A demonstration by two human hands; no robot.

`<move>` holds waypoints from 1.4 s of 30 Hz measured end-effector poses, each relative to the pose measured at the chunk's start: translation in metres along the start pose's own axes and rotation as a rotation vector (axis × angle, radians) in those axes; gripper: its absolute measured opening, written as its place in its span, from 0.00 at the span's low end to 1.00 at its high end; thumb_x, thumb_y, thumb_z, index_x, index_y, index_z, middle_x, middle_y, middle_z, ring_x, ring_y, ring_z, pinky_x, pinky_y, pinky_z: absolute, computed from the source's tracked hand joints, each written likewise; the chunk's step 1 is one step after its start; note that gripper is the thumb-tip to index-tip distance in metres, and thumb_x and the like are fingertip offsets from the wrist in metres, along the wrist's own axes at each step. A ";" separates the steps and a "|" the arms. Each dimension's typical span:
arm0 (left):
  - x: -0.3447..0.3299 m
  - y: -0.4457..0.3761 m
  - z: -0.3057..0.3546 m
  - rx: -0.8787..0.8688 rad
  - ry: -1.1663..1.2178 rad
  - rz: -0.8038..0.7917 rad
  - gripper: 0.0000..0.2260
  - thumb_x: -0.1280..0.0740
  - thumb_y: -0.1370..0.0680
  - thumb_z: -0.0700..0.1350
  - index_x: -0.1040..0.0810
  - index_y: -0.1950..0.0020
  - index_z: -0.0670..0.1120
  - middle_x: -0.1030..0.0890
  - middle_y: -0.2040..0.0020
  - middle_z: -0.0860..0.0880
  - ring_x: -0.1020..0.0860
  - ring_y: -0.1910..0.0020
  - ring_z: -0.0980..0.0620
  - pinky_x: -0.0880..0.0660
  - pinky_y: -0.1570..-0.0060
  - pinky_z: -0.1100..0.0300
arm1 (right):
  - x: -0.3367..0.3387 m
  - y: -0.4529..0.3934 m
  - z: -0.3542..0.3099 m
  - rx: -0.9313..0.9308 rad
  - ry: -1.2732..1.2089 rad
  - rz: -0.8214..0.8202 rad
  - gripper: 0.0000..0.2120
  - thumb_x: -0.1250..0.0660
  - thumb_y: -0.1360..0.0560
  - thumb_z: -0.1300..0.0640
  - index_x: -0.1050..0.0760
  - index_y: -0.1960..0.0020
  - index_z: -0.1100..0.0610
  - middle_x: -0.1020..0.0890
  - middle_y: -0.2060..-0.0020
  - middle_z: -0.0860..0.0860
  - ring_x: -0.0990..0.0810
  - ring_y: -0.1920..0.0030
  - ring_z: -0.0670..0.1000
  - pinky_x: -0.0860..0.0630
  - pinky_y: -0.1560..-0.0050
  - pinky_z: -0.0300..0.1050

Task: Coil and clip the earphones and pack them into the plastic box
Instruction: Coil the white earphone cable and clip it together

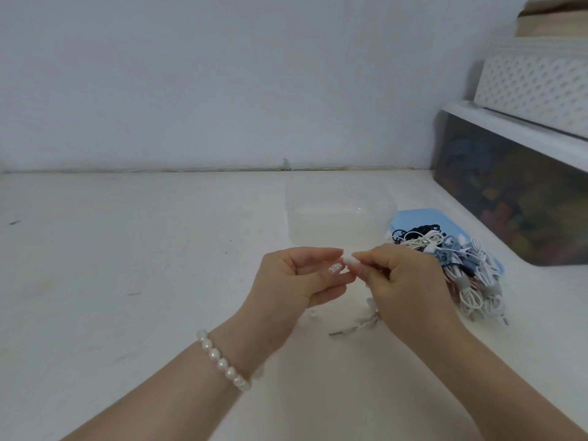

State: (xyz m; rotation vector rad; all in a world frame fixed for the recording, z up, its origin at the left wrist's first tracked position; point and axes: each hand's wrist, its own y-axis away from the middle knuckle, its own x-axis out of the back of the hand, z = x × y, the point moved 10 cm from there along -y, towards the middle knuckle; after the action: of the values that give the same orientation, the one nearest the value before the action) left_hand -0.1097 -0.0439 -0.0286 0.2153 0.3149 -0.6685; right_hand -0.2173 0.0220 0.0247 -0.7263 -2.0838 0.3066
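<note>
My left hand (296, 278) and my right hand (404, 281) meet over the white table, both pinching a small white earphone piece (347, 260) between their fingertips. Its pale cable (359, 326) hangs below my right hand and trails onto the table, ending in a dark plug. Just behind my hands stands the clear plastic box (340, 214), open, with nothing visible inside. To its right a blue lid (413, 218) carries a tangled pile of earphones (467, 272), white, black and blue, several of them coiled.
A large dark translucent storage bin (515, 198) with a white lid stands at the right, a white perforated basket (534, 81) on top. The wall runs along the table's far edge. A pearl bracelet (222, 361) circles my left wrist.
</note>
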 end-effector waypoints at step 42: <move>0.036 -0.011 0.052 -0.250 -0.950 0.135 0.07 0.28 0.29 0.46 0.20 0.67 0.54 0.20 0.67 0.57 0.27 0.68 0.60 0.31 0.66 0.69 | -0.022 0.001 0.062 -0.380 -0.075 -0.370 0.09 0.33 0.32 0.63 0.29 0.59 0.51 0.21 0.66 0.50 0.24 0.65 0.51 0.28 0.61 0.47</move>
State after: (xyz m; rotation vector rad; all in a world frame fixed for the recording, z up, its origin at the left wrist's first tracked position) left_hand -0.0785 -0.0880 0.0063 -0.3240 -0.5246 -0.5265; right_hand -0.2575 0.0131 -0.0263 -0.5328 -2.3249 -0.2789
